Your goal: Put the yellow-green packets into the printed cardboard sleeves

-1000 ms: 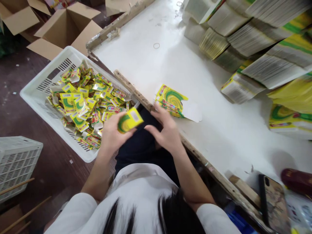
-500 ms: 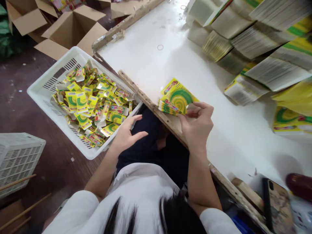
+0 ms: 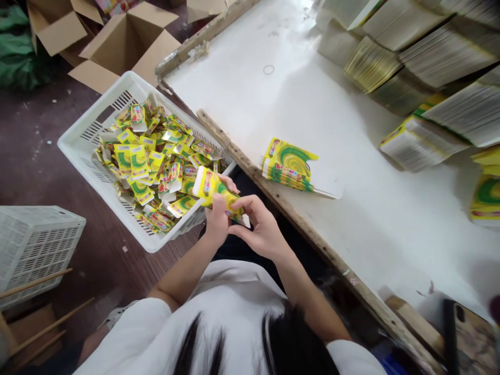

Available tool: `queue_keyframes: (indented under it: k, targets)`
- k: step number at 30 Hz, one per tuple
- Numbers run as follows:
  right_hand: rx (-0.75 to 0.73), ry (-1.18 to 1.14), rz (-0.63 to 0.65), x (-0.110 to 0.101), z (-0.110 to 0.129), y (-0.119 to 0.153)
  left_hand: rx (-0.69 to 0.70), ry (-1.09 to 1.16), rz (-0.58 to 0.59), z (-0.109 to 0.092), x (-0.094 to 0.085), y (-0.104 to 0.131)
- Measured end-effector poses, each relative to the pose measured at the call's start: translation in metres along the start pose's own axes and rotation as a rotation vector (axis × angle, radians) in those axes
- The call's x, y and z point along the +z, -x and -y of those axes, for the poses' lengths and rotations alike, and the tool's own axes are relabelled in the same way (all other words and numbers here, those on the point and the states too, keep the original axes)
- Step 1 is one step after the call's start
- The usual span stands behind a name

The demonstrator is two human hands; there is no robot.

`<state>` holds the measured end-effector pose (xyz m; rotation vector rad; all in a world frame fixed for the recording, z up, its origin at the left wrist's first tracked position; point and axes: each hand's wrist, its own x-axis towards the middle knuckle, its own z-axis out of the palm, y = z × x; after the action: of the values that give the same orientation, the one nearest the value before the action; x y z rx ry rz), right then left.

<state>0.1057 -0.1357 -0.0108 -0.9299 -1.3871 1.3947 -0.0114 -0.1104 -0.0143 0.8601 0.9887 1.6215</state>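
Note:
A small yellow and green printed carton (image 3: pixel 214 188) is between my two hands, over the near edge of the basket. My left hand (image 3: pixel 219 216) grips it from the left, thumb on top and fingers behind. At the carton's lower right end, my right hand (image 3: pixel 258 224) pinches it; a white flap shows there. A fanned stack of flat cartons (image 3: pixel 291 161) lies on the white table (image 3: pixel 234 83) near its wooden edge. Below my left hand, the white plastic basket (image 3: pixel 105 208) holds many such cartons, several with end flaps standing out.
Bundles of flat cartons (image 3: pixel 422 143) are piled at the table's right. An opened cardboard box (image 3: pixel 127 47) stands behind the basket. A white crate (image 3: pixel 42 250) is at the left. A phone (image 3: pixel 469 333) lies at the lower right beside a wooden block (image 3: pixel 414 323).
My right hand has left the stack on the table with one carton and come to my left hand. My left hand has closed on that carton. The view has shifted slightly.

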Motion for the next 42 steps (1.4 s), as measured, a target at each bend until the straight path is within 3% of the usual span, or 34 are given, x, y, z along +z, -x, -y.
queue_keyframes:
  k: [4, 8, 11, 13, 16, 19, 21, 23, 25, 27, 29, 31, 34, 38, 42]
  targets:
    - [0.054, -0.137, -0.211, -0.005, -0.007, 0.001, -0.077, -0.114, 0.178, 0.003, -0.019, 0.001]
    - [0.052, -0.050, -0.224, -0.008, -0.004, 0.003, -0.042, -0.214, 0.010, 0.002, -0.025, 0.001]
    - [-0.047, 0.174, -0.275, -0.015, 0.003, 0.005, -0.031, -0.270, 0.021, -0.006, -0.028, 0.001]
    - [-0.148, 0.403, -0.309, -0.023, 0.009, 0.005, 0.050, -0.292, 0.067, -0.019, -0.032, 0.000]
    - [-0.305, 0.810, -0.353, -0.033, 0.013, 0.004, 0.346, -0.381, 0.087, -0.049, -0.040, -0.002]
    - [-0.477, 1.008, -0.275, -0.030, 0.013, 0.004, 0.473, -0.747, 0.308, -0.073, -0.041, -0.004]
    - [-0.566, 0.991, -0.193, -0.023, 0.013, 0.004, 0.386, -1.007, 0.542, -0.074, -0.038, -0.004]
    - [-0.562, 0.921, -0.219, -0.017, 0.014, 0.005, 0.252, -1.118, 0.678, -0.065, -0.037, -0.005]
    - [-0.438, 0.777, -0.364, -0.015, 0.016, 0.006, 0.195, -1.131, 0.683, -0.051, -0.037, -0.005]
    - [-0.240, 0.541, -0.456, -0.015, 0.017, 0.006, 0.252, -1.128, 0.616, -0.039, -0.037, -0.003]
    - [-0.042, 0.277, -0.366, -0.015, 0.016, 0.003, 0.335, -1.113, 0.581, -0.031, -0.036, 0.001]
    - [0.101, 0.074, -0.189, -0.014, 0.012, -0.001, 0.381, -1.062, 0.614, -0.028, -0.033, 0.004]
    - [0.200, -0.077, -0.104, -0.010, 0.005, -0.006, 0.414, -0.972, 0.646, -0.025, -0.029, 0.007]
    - [0.151, -0.141, -0.159, -0.008, -0.004, -0.004, 0.382, -0.935, 0.589, -0.022, -0.029, 0.007]
    - [-0.093, 0.165, -0.021, -0.008, -0.002, 0.005, 0.264, -0.894, 0.606, -0.015, -0.031, 0.008]
